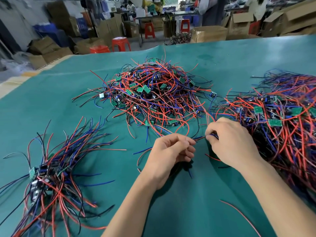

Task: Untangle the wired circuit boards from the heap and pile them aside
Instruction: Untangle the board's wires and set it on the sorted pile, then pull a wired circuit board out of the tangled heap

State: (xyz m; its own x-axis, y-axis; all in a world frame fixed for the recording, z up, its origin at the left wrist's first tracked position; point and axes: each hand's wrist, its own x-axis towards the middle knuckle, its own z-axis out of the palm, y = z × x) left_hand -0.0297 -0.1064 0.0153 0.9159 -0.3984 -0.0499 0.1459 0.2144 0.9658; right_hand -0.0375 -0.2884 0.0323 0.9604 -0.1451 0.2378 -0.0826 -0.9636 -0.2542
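Left hand [171, 151] and right hand [230, 141] meet above the green surface [171, 211], each pinching the same thin bundle of wires [199, 138] stretched between their fingertips. The board on those wires is hidden by the fingers. The tangled heap [153, 93] of red, blue and black wired circuit boards lies just beyond the hands. A sorted pile [51, 170] lies at near left, wires fanned outward. A 2nd large tangle [287, 120] lies right, touching the right forearm.

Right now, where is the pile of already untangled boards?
In the head view, the sorted pile lies on the green mat at lower left, left of the left hand and nearer than the central heap.
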